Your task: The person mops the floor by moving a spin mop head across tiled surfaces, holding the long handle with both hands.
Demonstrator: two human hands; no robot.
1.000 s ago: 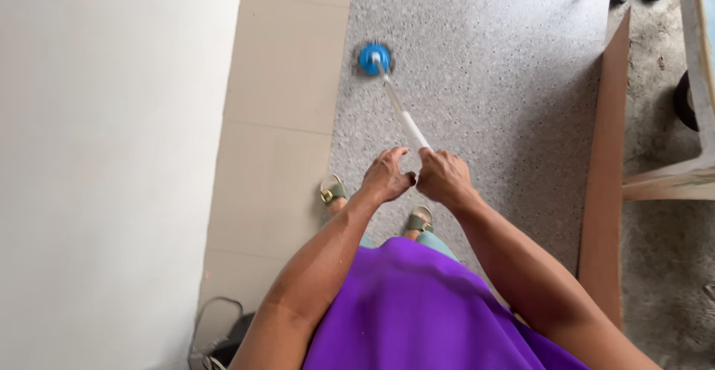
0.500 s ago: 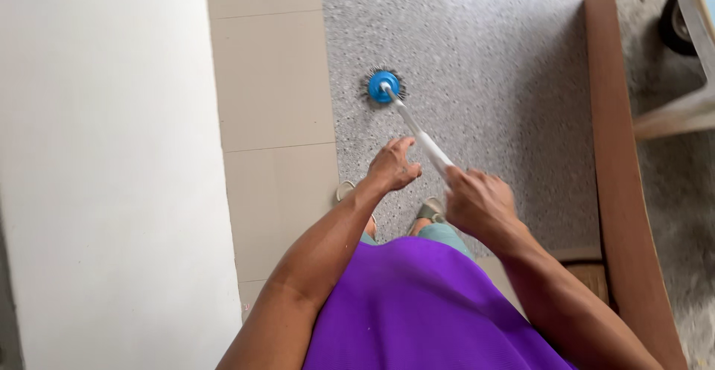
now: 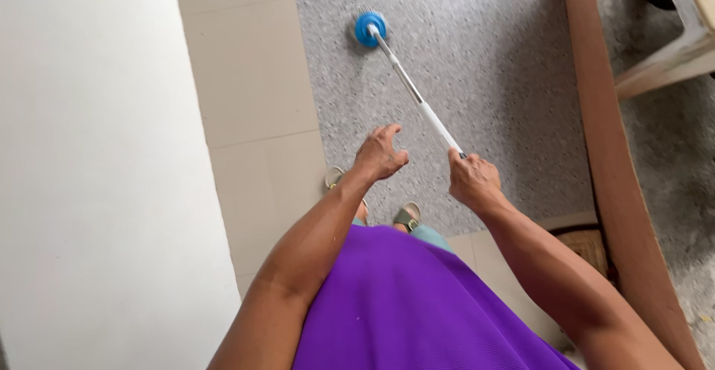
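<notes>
A mop with a round blue head (image 3: pixel 369 27) and a white and metal handle (image 3: pixel 413 91) rests on the grey speckled floor (image 3: pixel 484 57). My right hand (image 3: pixel 471 179) is closed around the near end of the handle. My left hand (image 3: pixel 381 152) hovers just left of the handle, fingers spread, holding nothing. My feet in sandals (image 3: pixel 406 215) stand below the hands, at the edge of the speckled floor.
A white wall (image 3: pixel 89 169) fills the left side, with beige tiles (image 3: pixel 249 102) beside it. A brown wooden board (image 3: pixel 611 147) runs down the right. A wooden furniture leg (image 3: pixel 663 65) shows at top right.
My left hand has come off the mop handle and now hangs open beside it. The mop head has slid farther away across the floor.
</notes>
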